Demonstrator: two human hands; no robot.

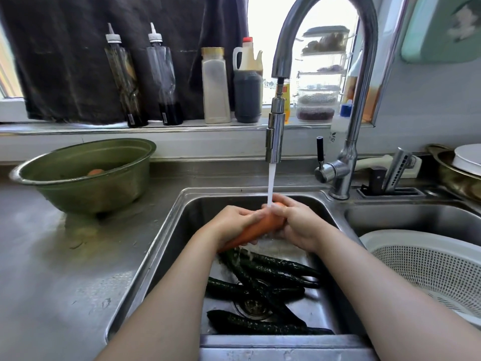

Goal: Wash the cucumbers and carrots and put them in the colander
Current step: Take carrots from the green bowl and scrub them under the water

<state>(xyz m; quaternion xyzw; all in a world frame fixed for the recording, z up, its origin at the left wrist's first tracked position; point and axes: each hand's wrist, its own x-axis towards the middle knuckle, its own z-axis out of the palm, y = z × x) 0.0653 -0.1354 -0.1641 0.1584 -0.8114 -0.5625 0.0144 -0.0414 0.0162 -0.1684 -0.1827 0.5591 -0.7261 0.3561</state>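
Both hands (268,225) clasped around carrot (256,229) mid-sink (156,251), clear of rims, above cucumbers (273,272).

Both hands grip one carrot (256,228) under the running faucet (273,136) over the left sink basin (166,246): left hand (234,222) on the lower half, right hand (296,221) on the upper end, water stream (271,185) hitting between them. Several cucumbers (270,280) lie on the basin floor around the drain. White colander (426,267) sits in the right basin; green bowl (86,173) with another carrot (95,172) at the counter's back left.
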